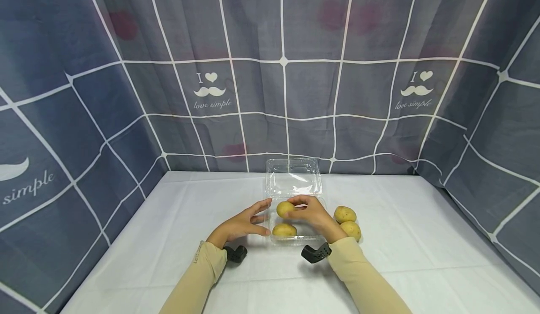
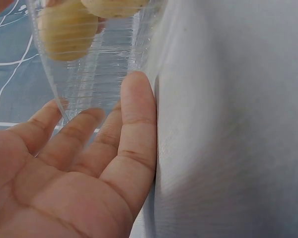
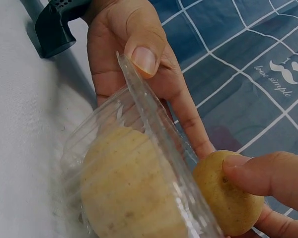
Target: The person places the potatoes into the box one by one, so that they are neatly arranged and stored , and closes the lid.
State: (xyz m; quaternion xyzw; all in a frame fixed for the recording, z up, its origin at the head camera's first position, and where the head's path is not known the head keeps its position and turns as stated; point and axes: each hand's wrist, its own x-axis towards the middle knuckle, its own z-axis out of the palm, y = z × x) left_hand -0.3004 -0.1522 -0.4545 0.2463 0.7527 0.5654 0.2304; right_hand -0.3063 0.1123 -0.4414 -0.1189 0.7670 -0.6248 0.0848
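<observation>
A clear plastic clamshell box (image 1: 294, 178) stands with its lid raised at the back. One potato (image 1: 284, 230) lies inside near the front left; the right wrist view shows that potato (image 3: 134, 183) through the ribbed wall. My right hand (image 1: 311, 213) pinches another potato (image 1: 285, 209) between thumb and fingers over the box, and this potato (image 3: 228, 193) is seen close up in the right wrist view. At the box's left side is my left hand (image 1: 246, 222), its fingers extended along the wall. In the left wrist view, that hand's fingertips (image 2: 137, 89) are against or close beside the plastic.
Two more potatoes (image 1: 348, 222) sit on the white cloth right of the box, near my right forearm. A dark checked curtain (image 1: 312, 93) hangs behind and along both sides of the table (image 1: 185, 211). A black camera (image 1: 316, 253) is on each wrist.
</observation>
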